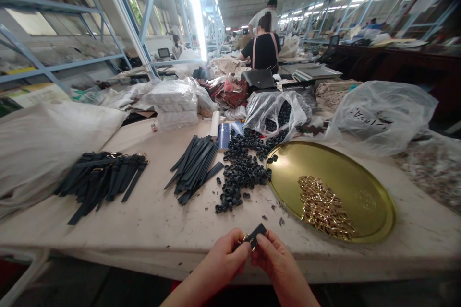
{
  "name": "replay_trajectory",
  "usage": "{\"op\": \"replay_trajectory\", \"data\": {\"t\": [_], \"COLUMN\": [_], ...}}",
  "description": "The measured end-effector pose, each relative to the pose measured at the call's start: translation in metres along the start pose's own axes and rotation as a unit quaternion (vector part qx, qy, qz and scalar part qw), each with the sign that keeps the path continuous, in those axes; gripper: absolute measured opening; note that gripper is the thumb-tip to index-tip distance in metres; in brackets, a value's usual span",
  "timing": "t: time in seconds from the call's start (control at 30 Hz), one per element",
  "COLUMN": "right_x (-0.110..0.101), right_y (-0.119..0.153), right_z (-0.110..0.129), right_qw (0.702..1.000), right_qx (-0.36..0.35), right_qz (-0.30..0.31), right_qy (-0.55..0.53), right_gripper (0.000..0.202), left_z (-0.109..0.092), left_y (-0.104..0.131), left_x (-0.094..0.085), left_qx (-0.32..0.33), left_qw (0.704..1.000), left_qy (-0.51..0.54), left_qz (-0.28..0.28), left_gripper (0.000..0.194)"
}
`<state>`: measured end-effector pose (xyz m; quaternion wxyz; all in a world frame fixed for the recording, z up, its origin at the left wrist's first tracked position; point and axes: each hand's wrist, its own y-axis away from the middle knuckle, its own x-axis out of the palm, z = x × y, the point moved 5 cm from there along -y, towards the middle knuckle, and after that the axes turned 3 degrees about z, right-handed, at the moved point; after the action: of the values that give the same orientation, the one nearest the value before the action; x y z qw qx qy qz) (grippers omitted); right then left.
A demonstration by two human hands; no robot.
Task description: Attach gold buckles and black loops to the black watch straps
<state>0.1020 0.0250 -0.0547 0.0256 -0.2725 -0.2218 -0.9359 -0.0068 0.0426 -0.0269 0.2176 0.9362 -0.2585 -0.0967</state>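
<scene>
Just over the table's near edge, a short black strap [258, 232] with a small gold buckle [246, 238] is held between both hands. My left hand [229, 252] is closed around the buckle end, thumb against the strap. My right hand [277, 255] pinches the strap from the other side, its thumb lying on the flat black face. Part of the strap and buckle is hidden by my fingers. Ahead lie a heap of small black loops [247, 172] and a bundle of plain black straps [196, 165]. Gold buckles [322, 206] are piled on an oval gold tray [374, 177].
Black straps with gold fittings [104, 177] lie in a stack at left. Behind the loops sits a clear plastic bag [277, 110]; another plastic bag [385, 112] stands behind the tray. Wrapped white packs [173, 103] are at the back. A person [264, 50] sits farther off.
</scene>
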Motion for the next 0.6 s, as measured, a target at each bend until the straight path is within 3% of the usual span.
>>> {"op": "replay_trajectory", "data": {"t": [0.23, 0.4, 0.6], "right_x": [-0.002, -0.005, -0.006], "right_y": [-0.002, -0.004, -0.003], "right_z": [0.0, 0.008, 0.014], "right_qw": [0.995, 0.978, 0.973], "right_qx": [-0.024, -0.077, -0.078], "right_qz": [0.008, -0.034, -0.053], "right_qy": [0.098, 0.192, 0.211], "right_gripper": [0.03, 0.034, 0.033], "left_z": [0.004, 0.007, 0.006], "left_y": [0.0, -0.001, -0.004], "left_x": [0.0, 0.001, 0.003], "left_qx": [-0.03, -0.04, -0.044], "left_qw": [0.999, 0.998, 0.996], "left_qy": [0.01, 0.031, 0.076], "left_qz": [0.023, 0.021, 0.007], "left_gripper": [0.025, 0.029, 0.029]}}
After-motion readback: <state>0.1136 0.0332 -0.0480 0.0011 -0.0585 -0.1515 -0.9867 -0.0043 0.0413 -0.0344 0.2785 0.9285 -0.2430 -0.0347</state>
